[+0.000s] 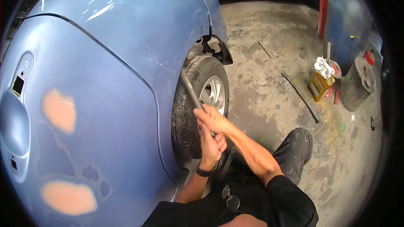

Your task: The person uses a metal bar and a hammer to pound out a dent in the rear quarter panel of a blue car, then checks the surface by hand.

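Observation:
A long grey metal bar (192,91) slants up from my hands, and its far end sits in the gap between the blue wheel arch and the tire (189,101). My right hand (213,120) is wrapped round the bar's lower part. Just below it my left hand (211,146), with a dark band on the wrist, is closed on the same bar; its lower end is mostly hidden by my fingers. Behind my right hand shows the silver wheel rim (212,91). The blue car panel (113,113) fills the left side, with orange-beige filler patches (59,111) on the door.
A yellow can (320,86) topped with white cloth stands on the concrete floor (261,96) at right, beside a grey bucket (355,86). A dark strip (301,98) and a thin rod (265,50) lie on the floor. My dark-trousered knee (298,147) is bent at lower right.

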Action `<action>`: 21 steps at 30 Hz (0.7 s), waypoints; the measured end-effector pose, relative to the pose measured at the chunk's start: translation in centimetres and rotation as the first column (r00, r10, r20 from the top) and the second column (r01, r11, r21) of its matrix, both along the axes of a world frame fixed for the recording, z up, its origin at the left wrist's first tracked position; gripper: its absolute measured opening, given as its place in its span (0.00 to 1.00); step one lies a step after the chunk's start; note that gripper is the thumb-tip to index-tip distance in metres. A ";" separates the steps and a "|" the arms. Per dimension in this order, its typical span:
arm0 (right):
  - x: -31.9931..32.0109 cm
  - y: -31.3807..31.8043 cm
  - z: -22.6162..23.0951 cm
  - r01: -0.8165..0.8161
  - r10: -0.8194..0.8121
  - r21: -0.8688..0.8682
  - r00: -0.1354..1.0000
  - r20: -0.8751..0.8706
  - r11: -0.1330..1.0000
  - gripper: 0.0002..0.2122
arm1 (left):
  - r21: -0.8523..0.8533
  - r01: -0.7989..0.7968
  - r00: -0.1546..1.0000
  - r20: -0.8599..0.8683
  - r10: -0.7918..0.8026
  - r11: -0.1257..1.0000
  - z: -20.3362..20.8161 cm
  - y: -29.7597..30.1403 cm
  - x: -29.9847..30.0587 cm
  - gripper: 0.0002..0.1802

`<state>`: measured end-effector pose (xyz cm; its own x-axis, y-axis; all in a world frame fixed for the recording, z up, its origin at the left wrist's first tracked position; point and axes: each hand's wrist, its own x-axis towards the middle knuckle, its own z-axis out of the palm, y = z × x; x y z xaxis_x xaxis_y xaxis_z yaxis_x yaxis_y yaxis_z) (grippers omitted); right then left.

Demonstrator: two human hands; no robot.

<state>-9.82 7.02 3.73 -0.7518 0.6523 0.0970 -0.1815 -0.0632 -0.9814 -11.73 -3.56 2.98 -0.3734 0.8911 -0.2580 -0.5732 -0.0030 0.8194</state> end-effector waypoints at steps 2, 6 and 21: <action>0.5 0.6 -1.4 0.033 -0.035 0.065 0.998 0.043 0.997 0.16 | -0.034 -0.002 1.000 -0.012 0.002 0.999 0.9 0.5 0.6 0.27; 0.9 -3.0 -2.7 -0.098 0.099 -0.012 0.993 0.057 0.995 0.17 | -0.041 -0.086 0.987 0.131 0.091 0.995 -2.7 -3.5 1.6 0.28; 1.7 1.0 0.5 -0.053 0.004 0.260 0.983 0.182 0.964 0.18 | 0.001 -0.046 0.975 0.217 0.044 0.999 -0.9 0.6 2.5 0.29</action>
<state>-8.14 8.05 4.24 -0.7904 0.5998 0.1246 -0.0039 0.1984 -0.9801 -9.19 -3.00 2.06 -0.3489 0.8762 -0.3324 -0.7365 -0.0370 0.6754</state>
